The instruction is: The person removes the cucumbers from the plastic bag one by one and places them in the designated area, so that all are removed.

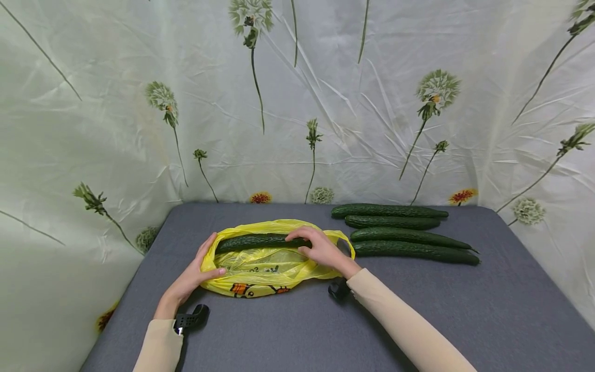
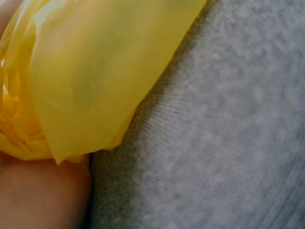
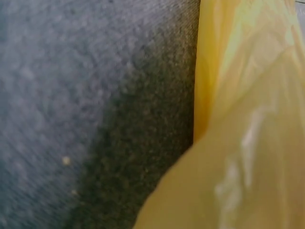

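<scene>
A yellow plastic bag (image 1: pixel 279 287) with a printed cartoon lies on its side, its mouth spread wide. Inside its opening is a dark green cucumber (image 1: pixel 251 242), lying lengthwise. My left hand (image 1: pixel 195 274) holds the bag's left end, thumb over the near rim and fingers along the far side. Over the cucumber's right end, my right hand (image 1: pixel 321 249) curls its fingers and grips it, the wrist beside a bag handle loop. In the left wrist view yellow film (image 2: pixel 105 71) hides most of the hand; the right wrist view shows only bag film (image 3: pixel 238 157) and cloth.
Several more cucumbers (image 1: pixel 413 252) lie side by side at the back right of the grey cloth-covered table (image 1: pixel 279 336). Behind the table hangs a pale curtain (image 1: pixel 372 103) with dandelion prints. Each wrist carries a small black camera (image 1: pixel 192 318).
</scene>
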`<state>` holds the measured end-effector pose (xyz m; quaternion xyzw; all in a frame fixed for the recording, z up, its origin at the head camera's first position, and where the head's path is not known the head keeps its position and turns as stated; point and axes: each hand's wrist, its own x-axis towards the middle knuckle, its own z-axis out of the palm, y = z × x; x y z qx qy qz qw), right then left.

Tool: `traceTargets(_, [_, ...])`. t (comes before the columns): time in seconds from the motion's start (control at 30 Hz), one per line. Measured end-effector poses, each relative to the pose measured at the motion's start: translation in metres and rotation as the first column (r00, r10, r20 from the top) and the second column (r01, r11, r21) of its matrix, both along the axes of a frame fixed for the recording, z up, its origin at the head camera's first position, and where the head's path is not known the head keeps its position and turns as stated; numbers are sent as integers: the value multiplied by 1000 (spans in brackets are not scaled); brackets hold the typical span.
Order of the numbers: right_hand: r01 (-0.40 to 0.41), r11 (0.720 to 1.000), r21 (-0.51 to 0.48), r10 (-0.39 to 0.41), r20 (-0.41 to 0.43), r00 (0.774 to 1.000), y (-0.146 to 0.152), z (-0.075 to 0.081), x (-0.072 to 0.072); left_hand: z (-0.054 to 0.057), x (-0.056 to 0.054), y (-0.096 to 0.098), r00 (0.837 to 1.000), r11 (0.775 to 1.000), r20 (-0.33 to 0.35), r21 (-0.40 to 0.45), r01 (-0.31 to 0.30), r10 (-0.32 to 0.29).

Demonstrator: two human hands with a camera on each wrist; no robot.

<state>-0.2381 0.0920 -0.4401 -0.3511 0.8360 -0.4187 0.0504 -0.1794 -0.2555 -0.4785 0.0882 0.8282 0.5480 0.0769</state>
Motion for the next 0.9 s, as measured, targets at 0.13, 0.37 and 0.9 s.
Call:
traceTargets(0.13, [0, 1000, 11, 0, -22, 1000, -1, -1, -4, 0, 0, 0, 1000, 1000, -4, -1, 0, 0])
traceTargets(0.37, [25, 1000, 17, -24, -54, 998, -2, -4, -11, 0, 0, 0, 1000, 1000, -1, 6, 2, -2])
traceTargets(0.9, [-20, 997, 72, 23, -48, 999, -18, -7, -23, 0, 1, 0, 1000, 1000, -4, 7, 2, -2])
